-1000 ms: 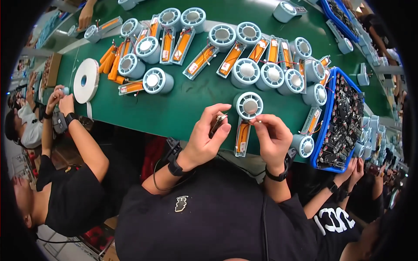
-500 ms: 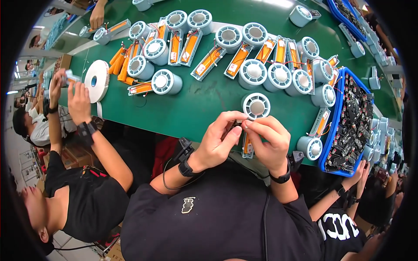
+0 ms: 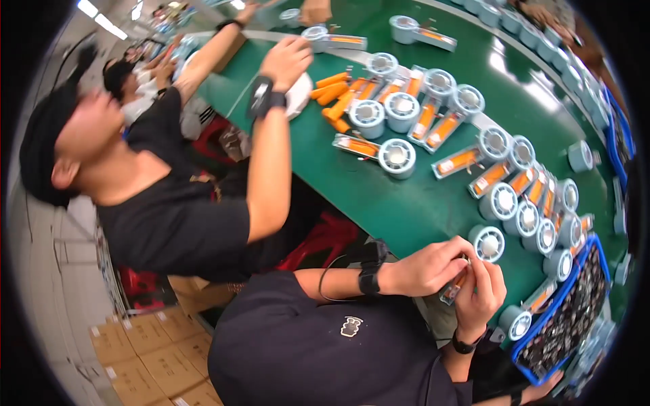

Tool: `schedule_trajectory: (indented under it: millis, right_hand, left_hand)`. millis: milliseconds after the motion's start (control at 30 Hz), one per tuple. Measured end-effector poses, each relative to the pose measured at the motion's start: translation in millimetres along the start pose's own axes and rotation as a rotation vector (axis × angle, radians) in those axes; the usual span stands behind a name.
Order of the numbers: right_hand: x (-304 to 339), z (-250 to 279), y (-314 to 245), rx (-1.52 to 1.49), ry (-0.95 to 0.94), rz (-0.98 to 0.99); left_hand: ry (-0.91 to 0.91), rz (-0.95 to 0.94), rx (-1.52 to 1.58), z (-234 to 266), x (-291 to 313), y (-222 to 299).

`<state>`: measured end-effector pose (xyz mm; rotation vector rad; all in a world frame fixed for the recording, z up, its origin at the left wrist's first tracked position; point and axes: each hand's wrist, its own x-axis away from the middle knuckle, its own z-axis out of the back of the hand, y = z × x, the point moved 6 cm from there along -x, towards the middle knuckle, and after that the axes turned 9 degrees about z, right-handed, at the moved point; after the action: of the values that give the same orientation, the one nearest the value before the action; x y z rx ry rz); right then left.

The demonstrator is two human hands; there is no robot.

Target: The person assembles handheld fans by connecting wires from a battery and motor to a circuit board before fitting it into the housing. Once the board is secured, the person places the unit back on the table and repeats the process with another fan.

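My left hand [image 3: 428, 268] and my right hand [image 3: 482, 292] meet at the table's front edge, fingertips pinched together. What lies between them is small and mostly hidden by the fingers; I cannot make out its kind. Just beyond the fingertips stands a light-blue round fan head [image 3: 487, 243] with a pale hub. Below my hands, part of an open handle shell [image 3: 451, 291] shows between them. Several similar fans, such as one fan [image 3: 503, 201], lie behind, their open handles holding orange battery cells [image 3: 452, 162].
A blue tray [image 3: 520, 345] full of small black circuit boards is at the right. Loose orange cells [image 3: 332, 91] and a white tape roll [image 3: 298, 95] lie farther left. A co-worker's arm [image 3: 269, 169] reaches over the green table [image 3: 332, 183]. Cardboard boxes [image 3: 152, 352] stand lower left.
The view has swung left, so the table and my hands appear farther right and tilted. My fingertips stay pinched together beside the same fan head.
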<state>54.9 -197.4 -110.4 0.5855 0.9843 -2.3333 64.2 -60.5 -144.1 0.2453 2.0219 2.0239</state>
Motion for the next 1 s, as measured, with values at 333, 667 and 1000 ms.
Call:
schedule_trajectory:
  millis: [333,667,1000]
  right_hand:
    - [-9,-1,-7,0.073,-0.053,0.072]
    - [-17,-8,-10,0.142,-0.162,0.127]
    - [-7,-4,15,-0.095,-0.11,0.054]
  left_hand:
    - [-0.069,0.079,0.028,5,1,2]
    - [0.044,-0.086,-0.157,11,-2,3]
    - [-0.13,0.099,0.045,11,-4,4]
